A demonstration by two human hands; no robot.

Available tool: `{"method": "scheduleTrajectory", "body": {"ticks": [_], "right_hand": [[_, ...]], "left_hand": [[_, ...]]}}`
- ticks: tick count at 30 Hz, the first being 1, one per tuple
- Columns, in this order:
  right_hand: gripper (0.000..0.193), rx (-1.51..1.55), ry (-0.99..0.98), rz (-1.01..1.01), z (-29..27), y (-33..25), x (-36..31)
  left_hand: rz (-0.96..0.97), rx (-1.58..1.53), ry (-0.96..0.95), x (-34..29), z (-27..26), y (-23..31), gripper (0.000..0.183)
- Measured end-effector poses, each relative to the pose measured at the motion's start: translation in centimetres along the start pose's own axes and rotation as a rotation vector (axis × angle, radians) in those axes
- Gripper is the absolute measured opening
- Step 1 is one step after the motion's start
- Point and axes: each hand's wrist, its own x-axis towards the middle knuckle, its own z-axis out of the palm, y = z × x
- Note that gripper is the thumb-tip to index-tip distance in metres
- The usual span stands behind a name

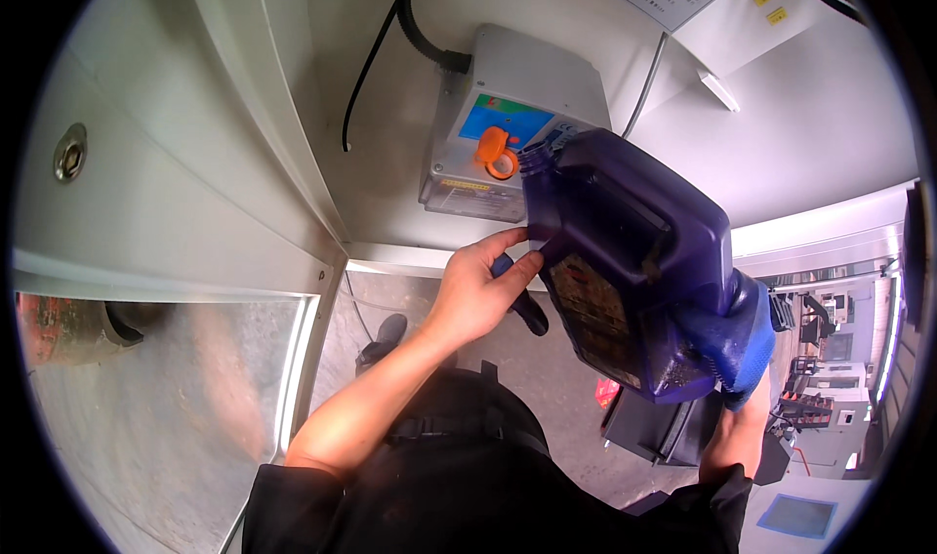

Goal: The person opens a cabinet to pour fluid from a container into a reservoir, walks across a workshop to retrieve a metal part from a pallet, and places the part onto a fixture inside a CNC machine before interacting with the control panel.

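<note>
A large dark purple plastic jug (pixel 625 271) tilts in front of me, its uncapped neck pointing up and left. My right hand (pixel 744 344), in a blue work glove, grips the jug's lower end. The bare fingertips of my left hand (pixel 478 286) touch the jug's side below the neck. That hand is closed round a dark blue and black object (pixel 530 312) with a rounded end; its kind cannot be made out. Just left of the jug's mouth, a grey box (pixel 527 76) on the machine wall has an orange filler port (pixel 502 166) with its orange flip lid (pixel 492 144) raised.
A black corrugated hose (pixel 420 32) enters the box, and a thin black cable (pixel 366 81) hangs beside it. A white panel (pixel 185 154) stands on my left. A dark case (pixel 664 427) sits on the floor below the jug. Machines (pixel 830 378) stand at far right.
</note>
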Motion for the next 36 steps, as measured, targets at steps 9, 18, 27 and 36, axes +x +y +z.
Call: {"method": "scheduleTrajectory", "body": {"ticks": [9,18,27,36], "right_hand": [[0.036,-0.041,-0.04,0.01,-0.5,-1.5,0.0],[0.039,-0.066,-0.038,0.066,-0.7,-3.3,-0.2],[0.041,-0.081,0.204,-0.163,1.7,-5.0,-2.8],[0.04,-0.148,0.228,-0.178,1.5,-5.4,-2.9]], "left_hand": [[-0.01,-0.05,-0.008,0.0,0.1,-0.5,0.032],[-0.014,-0.046,-0.017,0.0,-0.1,-0.7,0.033],[-0.065,-0.068,-0.031,-0.1,-0.1,0.1,0.032],[-0.048,-0.043,-0.023,0.2,0.3,-1.0,0.032]]}}
